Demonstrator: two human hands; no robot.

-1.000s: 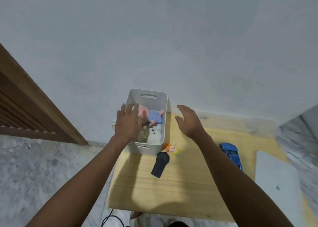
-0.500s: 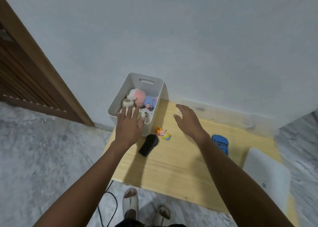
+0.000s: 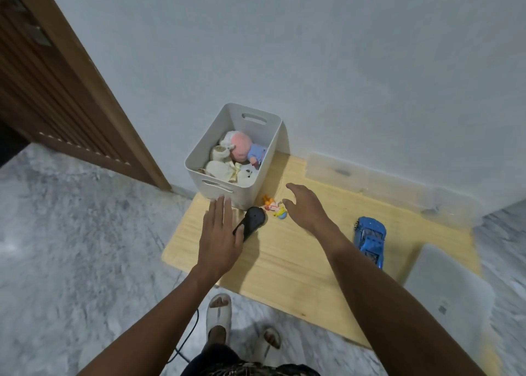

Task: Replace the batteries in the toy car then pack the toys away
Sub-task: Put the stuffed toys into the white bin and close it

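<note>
A blue toy car (image 3: 370,238) lies on the low wooden table (image 3: 290,259), to the right of my right arm. A black remote controller (image 3: 252,220) lies near the table's far left, just in front of a white storage bin (image 3: 219,183) that holds several soft toys, among them a pink and blue plush (image 3: 244,148). A small orange and yellow toy figure (image 3: 274,207) lies beside the remote. My left hand (image 3: 220,234) hovers flat and empty over the remote's near end. My right hand (image 3: 306,206) is open and empty, just right of the small figure.
A white closed laptop (image 3: 447,293) rests on the table's right end. A clear plastic lid (image 3: 370,183) leans at the wall behind the table. A wooden door frame (image 3: 94,91) stands at left. My sandalled feet (image 3: 219,316) and a black cable are on the marble floor.
My left hand has drawn back out of the bin to above the remote. My right hand has dropped toward the small figure. The camera has pulled back and tilted down.
</note>
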